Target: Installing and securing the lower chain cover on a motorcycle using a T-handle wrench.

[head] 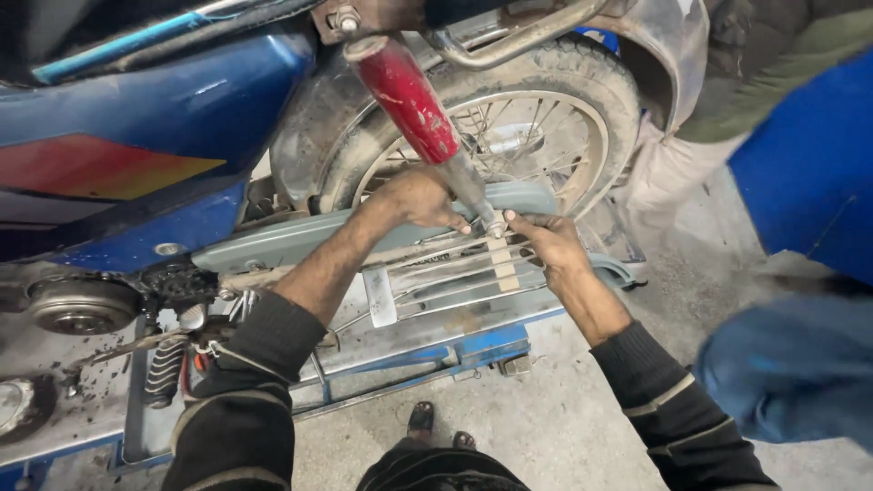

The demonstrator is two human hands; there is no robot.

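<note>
A blue motorcycle stands on a lift, seen from its side. My left hand (416, 197) reaches in and grips the lower end of the red rear shock absorber (411, 98), near its grey bottom mount by the rear wheel (509, 136). My right hand (546, 241) pinches the same lower mount with fingertips, resting over the grey chain cover (300, 238) and the chrome side guard bars (455, 282). Both sleeves are dark with pale stripes.
The blue lift platform (473, 345) carries the bike; a greasy sprocket and engine case (82, 305) sit at left. Another person in blue and olive clothing (800, 164) stands close at right. My sandalled feet (436, 423) are on the concrete floor.
</note>
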